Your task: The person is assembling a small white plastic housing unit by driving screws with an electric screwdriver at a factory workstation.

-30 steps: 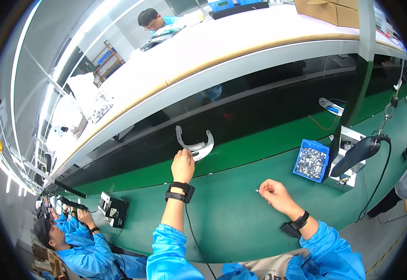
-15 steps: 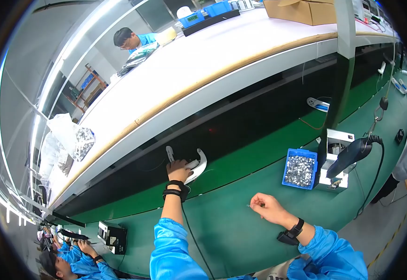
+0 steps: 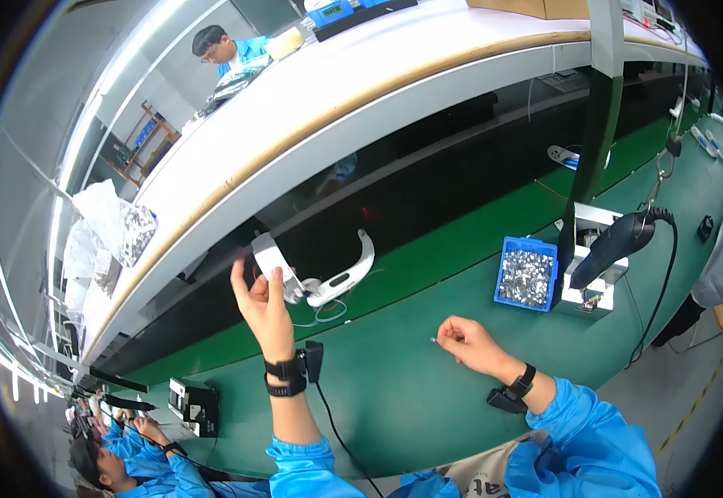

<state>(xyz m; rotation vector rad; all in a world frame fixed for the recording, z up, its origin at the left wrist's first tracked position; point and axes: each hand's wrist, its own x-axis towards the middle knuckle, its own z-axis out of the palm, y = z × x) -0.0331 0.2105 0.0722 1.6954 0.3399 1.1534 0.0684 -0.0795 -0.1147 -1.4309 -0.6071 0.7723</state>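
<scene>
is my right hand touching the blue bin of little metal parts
Apart: the head view shows a strip of bare green tabletop between the right hand and the blue bin.

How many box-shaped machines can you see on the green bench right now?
2: a silver one at the right, beside the blue bin, and a black-and-white one at the left, near a co-worker. Others could be hidden farther along the bench.
</scene>
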